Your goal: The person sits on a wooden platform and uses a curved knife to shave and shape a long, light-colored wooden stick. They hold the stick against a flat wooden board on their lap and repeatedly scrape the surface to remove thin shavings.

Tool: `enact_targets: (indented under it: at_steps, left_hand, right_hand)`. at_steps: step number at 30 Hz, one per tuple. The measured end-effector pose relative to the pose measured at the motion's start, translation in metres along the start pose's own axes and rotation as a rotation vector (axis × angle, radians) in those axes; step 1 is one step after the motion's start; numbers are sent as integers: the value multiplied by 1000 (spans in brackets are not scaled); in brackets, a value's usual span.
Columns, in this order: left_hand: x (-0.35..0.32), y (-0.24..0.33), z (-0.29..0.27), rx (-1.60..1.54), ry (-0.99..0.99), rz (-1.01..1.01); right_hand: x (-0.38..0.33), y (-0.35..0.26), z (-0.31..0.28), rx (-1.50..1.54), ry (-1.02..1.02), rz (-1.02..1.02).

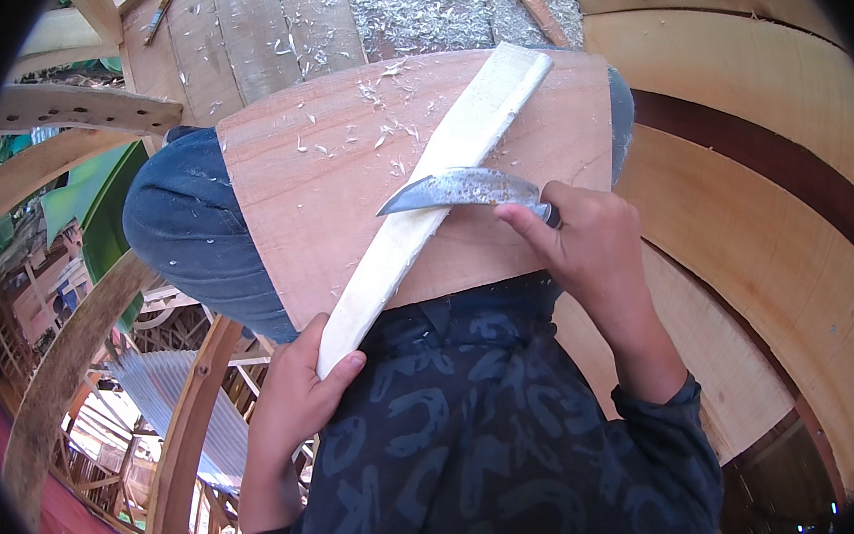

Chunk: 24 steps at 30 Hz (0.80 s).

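A long, pale piece of wood (478,112) lies slantwise over a thin wooden board (331,194) on my lap. My left hand (306,382) is closed round its near end, thumb on top. In my right hand (590,239) is a knife (461,188) with a curved, stained blade, its dark handle mostly hidden in my fist and my thumb by the blade's base. The blade crosses the pale wood near its middle, tip pointing left. Whether the edge bites into the wood I cannot tell. Small shavings (373,95) are scattered over the board's far part.
Beyond the board, a plank floor (254,40) is strewn with shavings, a thin stick (160,12) lying at its far left. Wide planks (741,182) line the right side. At left are wooden rails (186,457) with an open drop and a corrugated sheet (182,407) below.
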State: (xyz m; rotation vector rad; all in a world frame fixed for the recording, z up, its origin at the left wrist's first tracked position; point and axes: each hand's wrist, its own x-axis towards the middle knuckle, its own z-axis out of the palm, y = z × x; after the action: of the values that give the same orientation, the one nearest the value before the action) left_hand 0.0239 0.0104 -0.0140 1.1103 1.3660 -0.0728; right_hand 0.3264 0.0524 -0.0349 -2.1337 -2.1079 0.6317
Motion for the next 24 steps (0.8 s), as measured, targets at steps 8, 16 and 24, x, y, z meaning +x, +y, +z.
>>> enact_targets:
  at_steps: [8, 16, 24]
  left_hand:
    - [3, 3, 0, 30, 12, -2]
    - [8, 9, -2, 43, 5, -11]
    - [2, 8, 4, 80, 118, 3]
  right_hand:
    - [5, -1, 4, 0, 42, -88]
    - [-1, -8, 0, 107, -58, -177]
    - [22, 52, -16, 176, 161, 474]
